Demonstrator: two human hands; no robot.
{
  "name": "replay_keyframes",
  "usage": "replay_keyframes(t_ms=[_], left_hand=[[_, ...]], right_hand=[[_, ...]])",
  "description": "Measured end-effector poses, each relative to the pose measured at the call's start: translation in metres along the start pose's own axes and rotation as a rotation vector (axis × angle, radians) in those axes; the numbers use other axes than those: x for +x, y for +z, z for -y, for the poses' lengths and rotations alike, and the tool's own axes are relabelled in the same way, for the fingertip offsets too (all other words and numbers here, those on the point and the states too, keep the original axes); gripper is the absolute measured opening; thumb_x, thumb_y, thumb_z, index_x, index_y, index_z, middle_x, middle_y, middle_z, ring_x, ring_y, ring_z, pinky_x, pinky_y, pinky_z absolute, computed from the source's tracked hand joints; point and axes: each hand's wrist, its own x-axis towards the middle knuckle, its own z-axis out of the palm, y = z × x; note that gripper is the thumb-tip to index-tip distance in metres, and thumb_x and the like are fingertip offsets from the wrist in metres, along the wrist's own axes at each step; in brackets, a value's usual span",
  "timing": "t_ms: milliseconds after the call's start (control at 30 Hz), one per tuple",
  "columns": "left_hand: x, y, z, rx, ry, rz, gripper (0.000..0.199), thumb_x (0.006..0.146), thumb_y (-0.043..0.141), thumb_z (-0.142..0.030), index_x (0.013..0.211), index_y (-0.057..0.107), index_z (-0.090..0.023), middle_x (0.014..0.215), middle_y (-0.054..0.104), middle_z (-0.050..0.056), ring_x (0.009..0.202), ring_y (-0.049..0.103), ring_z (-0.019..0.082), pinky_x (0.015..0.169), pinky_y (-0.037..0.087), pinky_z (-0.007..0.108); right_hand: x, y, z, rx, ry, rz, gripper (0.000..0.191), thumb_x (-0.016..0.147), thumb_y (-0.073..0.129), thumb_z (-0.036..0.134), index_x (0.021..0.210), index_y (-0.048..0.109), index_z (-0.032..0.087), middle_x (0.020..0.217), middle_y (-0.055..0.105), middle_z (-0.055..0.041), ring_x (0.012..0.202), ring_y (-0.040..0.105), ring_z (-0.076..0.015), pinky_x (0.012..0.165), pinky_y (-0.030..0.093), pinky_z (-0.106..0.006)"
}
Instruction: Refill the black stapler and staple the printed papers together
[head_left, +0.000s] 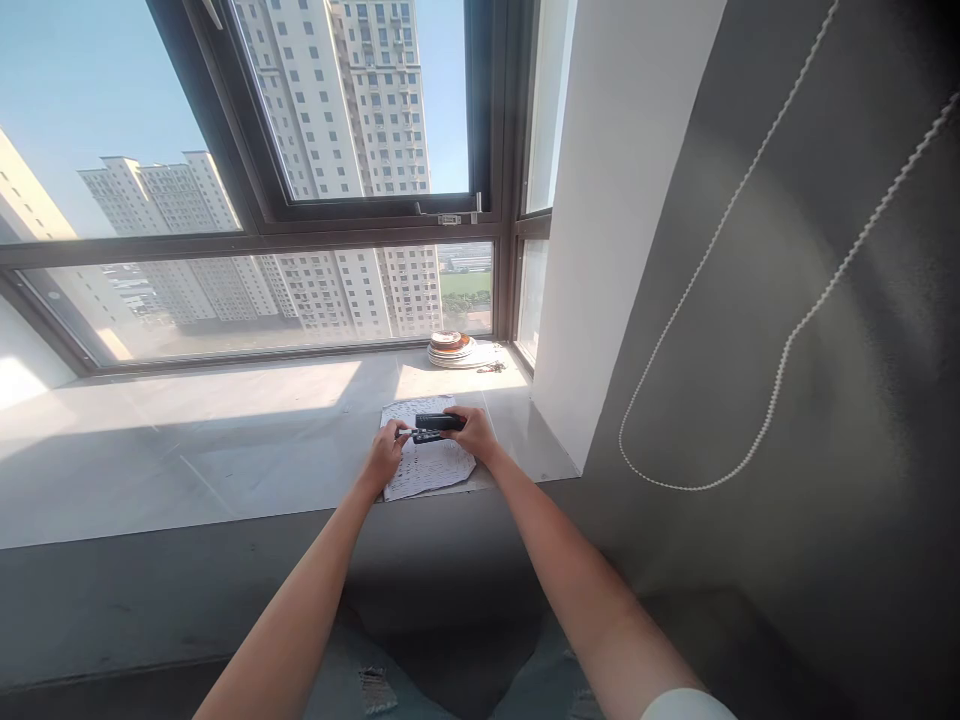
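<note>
A black stapler is held above written sheets of paper on the windowsill. Its upper and lower arms are spread apart, with a gap facing left. My right hand grips it by the right end, fingers wrapped round the body. From the left, my left hand reaches to the gap with fingertips pinched together. A small, thin silvery bit shows at those fingertips; whether it is part of the stapler or a loose piece, I cannot tell. The paper lies flat beneath both hands, partly covered by them.
The pale sill ends at a front edge close to my forearms. Behind the paper, a stack of round plates or lids stands by the window, with small dark bits beside it. A beaded blind chain hangs at right.
</note>
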Motion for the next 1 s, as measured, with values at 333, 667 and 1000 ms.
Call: replay_keyframes(t_ms=[333,667,1000], left_hand=[[-0.003,-0.004,-0.007,0.001,0.045,-0.025,0.015,0.101,0.048,-0.028,0.106,0.061,-0.022,0.107,0.069,0.010,0.103,0.064,0.027,0.087,0.051,0.039],[-0.004,-0.013,-0.020,-0.008,0.133,-0.075,0.010,0.097,0.053,-0.025,0.098,0.063,-0.024,0.093,0.069,0.007,0.091,0.065,0.024,0.079,0.052,0.036],[-0.001,-0.011,-0.014,-0.027,0.088,-0.017,0.026,0.098,0.055,-0.040,0.100,0.075,-0.023,0.096,0.076,0.009,0.088,0.069,0.026,0.080,0.055,0.039]], right_hand=[[-0.001,-0.002,0.003,-0.054,0.015,0.019,0.041,0.063,0.089,0.025,0.104,0.081,0.020,0.090,0.077,-0.0035,0.087,0.070,-0.0236,0.083,0.054,-0.034],[0.000,-0.003,0.004,-0.093,0.052,0.106,0.036,0.066,0.089,0.031,0.099,0.080,0.021,0.085,0.074,-0.0021,0.085,0.066,-0.0224,0.077,0.050,-0.032],[0.001,-0.001,-0.001,-0.086,0.064,0.114,0.036,0.065,0.090,0.029,0.099,0.079,0.021,0.085,0.075,-0.0015,0.085,0.068,-0.0230,0.080,0.052,-0.034]])
